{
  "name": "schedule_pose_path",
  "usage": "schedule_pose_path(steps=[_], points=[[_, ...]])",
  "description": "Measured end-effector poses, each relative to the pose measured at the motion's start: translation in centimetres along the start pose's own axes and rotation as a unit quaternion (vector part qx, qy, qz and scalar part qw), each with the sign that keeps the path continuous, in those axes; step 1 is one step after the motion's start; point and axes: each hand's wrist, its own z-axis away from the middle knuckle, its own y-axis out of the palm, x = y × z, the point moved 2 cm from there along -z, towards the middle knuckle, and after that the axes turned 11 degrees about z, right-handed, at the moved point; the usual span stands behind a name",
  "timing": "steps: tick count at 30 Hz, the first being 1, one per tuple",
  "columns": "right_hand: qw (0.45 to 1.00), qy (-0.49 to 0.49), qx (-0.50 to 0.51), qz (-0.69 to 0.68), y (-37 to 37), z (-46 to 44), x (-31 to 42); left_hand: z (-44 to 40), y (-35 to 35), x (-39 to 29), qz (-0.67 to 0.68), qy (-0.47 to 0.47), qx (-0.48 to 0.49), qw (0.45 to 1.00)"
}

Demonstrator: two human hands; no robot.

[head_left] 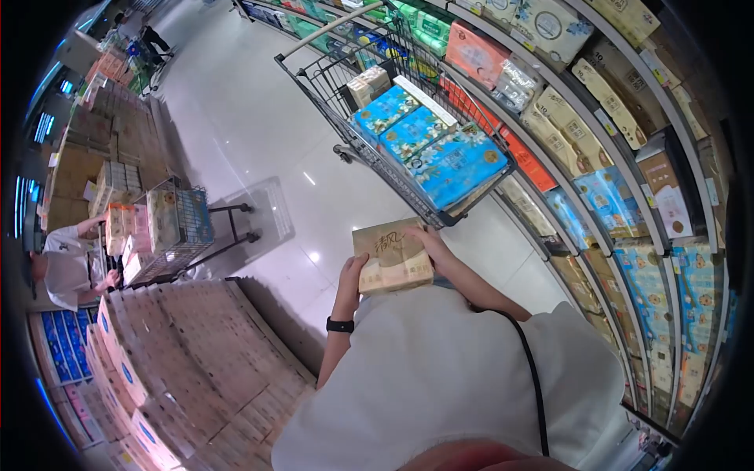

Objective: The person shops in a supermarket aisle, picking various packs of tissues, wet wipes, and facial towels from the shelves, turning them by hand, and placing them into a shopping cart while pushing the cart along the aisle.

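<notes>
Close in front of my body is a gold and cream tissue pack (pixel 393 255) with dark Chinese lettering on its upper part. My left hand (pixel 353 273) grips its left side, thumb on the face, with a black band on that wrist. On the opposite side, my right hand (pixel 428 240) is closed around the upper right corner. The fingers behind the pack are hidden. Beyond it stands a shopping cart (pixel 330 118) loaded with blue floral tissue packs (pixel 452 161), a white long box (pixel 425 100) and a small beige pack (pixel 368 85).
Shelves of tissue packs (pixel 613 200) curve along the right. Stacked cartons (pixel 204 353) rise at the lower left. Another person (pixel 67 267) stands at the left by a second loaded cart (pixel 181 224). Farther up the aisle is one more person (pixel 151 39). Shiny tiled floor (pixel 228 102) runs between.
</notes>
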Motion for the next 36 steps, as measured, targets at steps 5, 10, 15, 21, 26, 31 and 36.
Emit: schedule_pose_path(steps=[5, 10, 15, 21, 26, 31, 36], points=[[0.995, 0.067, -0.020, 0.068, 4.4, -0.6, 4.3, -3.4, -1.6, -7.6, -0.047, 0.020, 0.073, 0.996], [0.996, 0.085, 0.018, -0.014, 3.0, -3.9, 4.9, -11.4, 1.1, -13.1, -0.097, 0.007, 0.175, 0.980], [0.989, 0.041, -0.009, -0.141, 0.4, -8.8, 7.0, -18.9, 7.4, -16.7, -0.171, 0.025, 0.255, 0.951], [0.968, -0.063, -0.122, -0.211, -2.2, -14.5, 13.6, -28.8, 14.3, -19.8, -0.301, 0.058, 0.331, 0.893], [0.927, -0.075, -0.236, -0.280, -4.5, -17.9, 16.3, -35.2, 20.7, -24.6, -0.503, 0.190, 0.422, 0.730], [0.845, 0.030, -0.519, -0.124, -9.8, -16.8, 11.3, -45.8, 24.8, -19.9, -0.579, 0.347, 0.508, 0.535], [0.688, 0.009, -0.724, -0.058, -4.7, -9.8, 10.7, -48.3, 29.2, -10.0, -0.531, 0.408, 0.700, 0.247]])
